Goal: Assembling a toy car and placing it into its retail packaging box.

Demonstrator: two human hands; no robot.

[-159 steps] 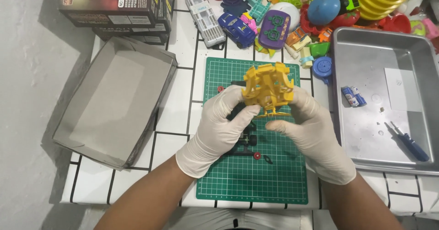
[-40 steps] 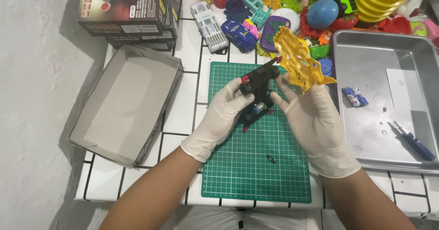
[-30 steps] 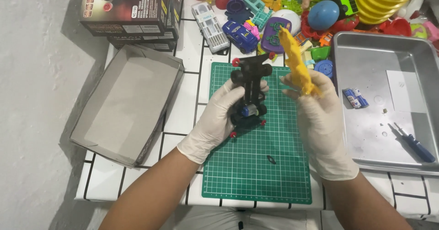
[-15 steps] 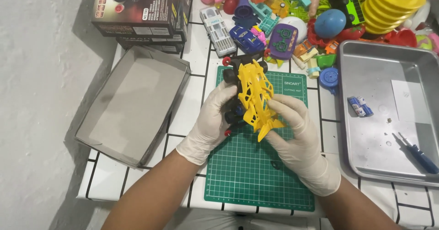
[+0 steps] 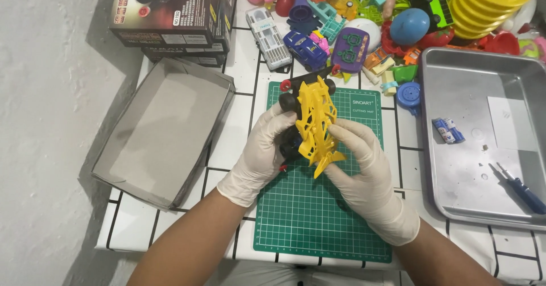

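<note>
Above the green cutting mat [image 5: 318, 217] we grip the black toy car chassis [image 5: 291, 121] in our left hand [image 5: 261, 149], while our right hand [image 5: 358, 161] presses the yellow body shell [image 5: 316, 121] against it, aligning both.

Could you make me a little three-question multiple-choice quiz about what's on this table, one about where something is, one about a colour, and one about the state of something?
1. Where does the blue-handled screwdriver lie?
A. On the green cutting mat
B. In the metal tray
C. In the grey cardboard box

2. What colour is the plastic toy car body shell in the gloved hands?
A. Yellow
B. Red
C. White

3. What state is the grey cardboard box in?
A. Taped shut
B. Full of toys
C. Open, nothing inside

Answers: 
1 B, it rests near the lower right corner of the metal tray. 
2 A, the left hand and right hand hold a yellow shell against a black chassis. 
3 C, its bare floor shows.
</note>
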